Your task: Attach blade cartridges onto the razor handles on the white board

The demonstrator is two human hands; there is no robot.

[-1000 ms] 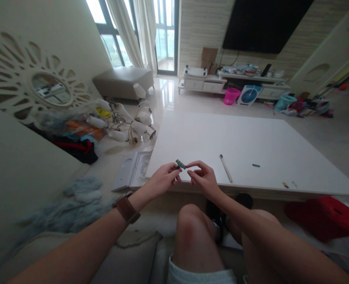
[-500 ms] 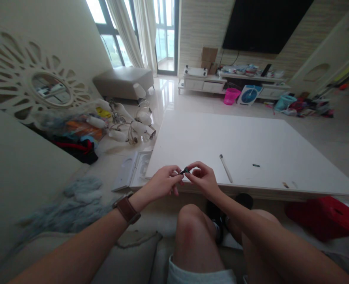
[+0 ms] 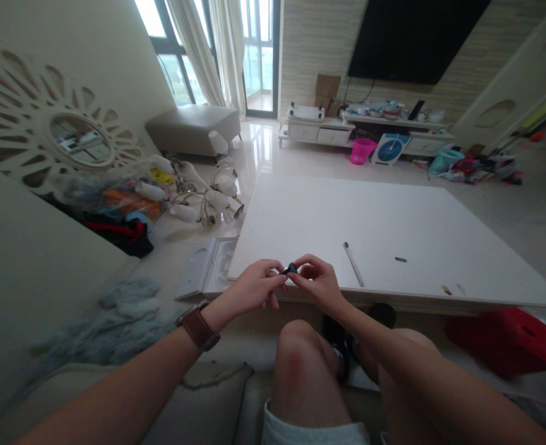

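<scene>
Meeting by the near edge of the long white rectangular table (image 3: 338,222), the bare left hand (image 3: 257,284) and bare right hand (image 3: 318,279) are pinching a small black-and-green plastic-looking piece (image 3: 291,269). The right, merely touching it a second ago, is now gripping one end; both are controlling it, between closed fingertips.

Small dark object (image 3: 290,270) mostly hidden between left hand (image 3: 257,284) and right hand (image 3: 320,283); shape unclear from here. Television (image 3: 416,38) cut off at top. Grey-blue fluffy heap (image 3: 131,315) blurred. Tiny piece (image 3: 446,290) on table (image 3: 319,216), near front edge: too small to identify.
</scene>
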